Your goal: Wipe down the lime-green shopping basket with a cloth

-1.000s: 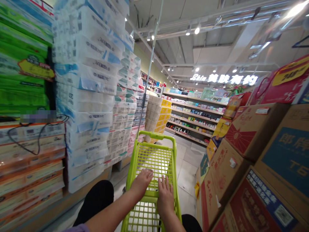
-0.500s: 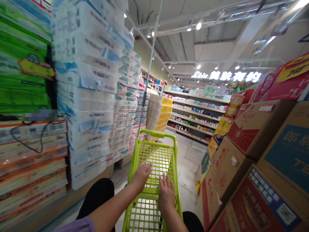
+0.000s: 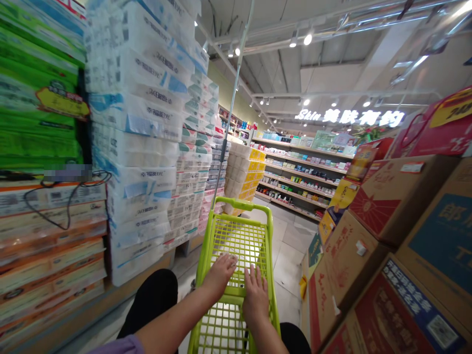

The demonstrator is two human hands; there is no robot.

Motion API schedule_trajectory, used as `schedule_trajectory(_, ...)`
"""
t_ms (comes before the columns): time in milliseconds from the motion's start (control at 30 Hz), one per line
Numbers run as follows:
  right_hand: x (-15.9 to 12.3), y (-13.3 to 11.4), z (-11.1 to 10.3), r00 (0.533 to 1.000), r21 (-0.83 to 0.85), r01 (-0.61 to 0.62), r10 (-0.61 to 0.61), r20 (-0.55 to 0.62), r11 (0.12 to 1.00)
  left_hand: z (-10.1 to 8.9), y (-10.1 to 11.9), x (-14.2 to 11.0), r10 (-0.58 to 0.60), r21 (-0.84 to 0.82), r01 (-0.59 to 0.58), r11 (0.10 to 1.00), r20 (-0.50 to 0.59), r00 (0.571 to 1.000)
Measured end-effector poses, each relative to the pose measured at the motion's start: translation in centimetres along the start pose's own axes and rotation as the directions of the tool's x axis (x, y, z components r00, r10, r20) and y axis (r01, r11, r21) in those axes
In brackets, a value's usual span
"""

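Observation:
Before me stands a lime-green shopping cart (image 3: 270, 231) with a grid of plastic mesh. My left hand (image 3: 220, 274) is palm down over the middle of the cart, its fingers stretched forward and slightly bent. To its right, my right hand (image 3: 256, 297) lies flat with its fingers pointing forward along the mesh. Neither hand is wrapped around anything. Whether the palms press on the crossbar beneath them is hidden. A thin pole (image 3: 230, 110) rises from the cart's far left corner.
Tall stacks of wrapped tissue paper (image 3: 143, 147) line the left, beside green packs (image 3: 40, 108) with a cable hanging below. Cardboard boxes (image 3: 383, 196) are piled along the right. Shelves of small goods (image 3: 302, 172) stand ahead. Tiled floor (image 3: 291, 246) runs between the stacks and boxes.
The view has shifted slightly, so the surroundings sit a little further right. My left hand has edged a bit to the right and down; my right hand keeps nearly the same pose.

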State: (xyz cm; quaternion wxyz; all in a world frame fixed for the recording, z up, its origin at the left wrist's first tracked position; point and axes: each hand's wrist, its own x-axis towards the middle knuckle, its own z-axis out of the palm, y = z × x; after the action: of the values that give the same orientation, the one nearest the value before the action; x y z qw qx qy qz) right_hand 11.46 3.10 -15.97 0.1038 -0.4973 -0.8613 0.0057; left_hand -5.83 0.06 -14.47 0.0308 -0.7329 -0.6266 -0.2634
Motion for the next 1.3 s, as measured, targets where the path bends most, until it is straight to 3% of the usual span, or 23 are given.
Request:
schedule_trajectory(67,-0.1,-0.1,-0.3,1.000,-0.008,0.000,0.000,0.005,1.000,-0.4,-0.5,0.1,-0.007,-0.008,0.007,1.000,-0.003,1.000)
schedule_trajectory(200,-0.1,-0.2,-0.3,1.000,-0.032,0.008,-0.008,0.001,0.999,-2.2,-2.3,1.0,-0.179,-0.002,0.179,0.984,-0.050,0.983)
schedule_trajectory(267,0.0,-0.1,0.0,1.000,-0.030,0.012,-0.012,-0.002,0.999,-2.3,-2.2,0.9,-0.200,-0.004,0.200,0.980,-0.038,0.979)
schedule_trajectory(433,0.0,0.0,0.2,1.000,-0.040,0.016,-0.016,-0.020,0.999,-0.8,0.3,-0.5,0.018,-0.032,-0.017,0.999,0.030,0.999)
schedule_trajectory(500,-0.1,0.0,0.0,1.000,-0.026,0.015,-0.016,-0.012,1.000,-1.0,0.5,-0.7,0.053,-0.029,-0.052,0.998,0.039,0.998)
schedule_trajectory(700,-0.1,-0.1,-0.4,1.000,-0.019,0.004,-0.004,-0.003,1.000,-2.6,-1.9,0.5,-0.185,-0.017,0.185,0.983,-0.050,0.981)
schedule_trajectory(767,0.0,-0.1,-0.2,1.000,-0.017,0.010,-0.010,-0.014,1.000,-2.1,-1.8,0.3,-0.148,-0.019,0.148,0.989,-0.019,0.989)
schedule_trajectory(867,-0.1,-0.1,-0.2,1.000,0.000,0.014,-0.014,-0.018,1.000,-1.0,-0.8,-0.7,-0.004,-0.041,0.005,0.999,0.026,1.000)
schedule_trajectory(967,-0.3,-0.1,-0.4,1.000,0.005,0.015,-0.015,-0.019,1.000,-1.0,-0.4,-1.2,0.094,-0.070,-0.091,0.993,0.054,0.994)
schedule_trajectory(1167,-0.1,-0.1,-0.5,1.000,0.001,0.013,-0.013,-0.008,1.000,-2.1,-1.7,-0.8,-0.063,0.043,0.062,0.997,0.020,0.998)
schedule_trajectory(1300,-0.1,0.0,-0.3,1.000,-0.021,0.015,-0.016,-0.010,1.000,-1.3,-0.4,-1.1,0.114,-0.039,-0.110,0.993,0.091,0.989)
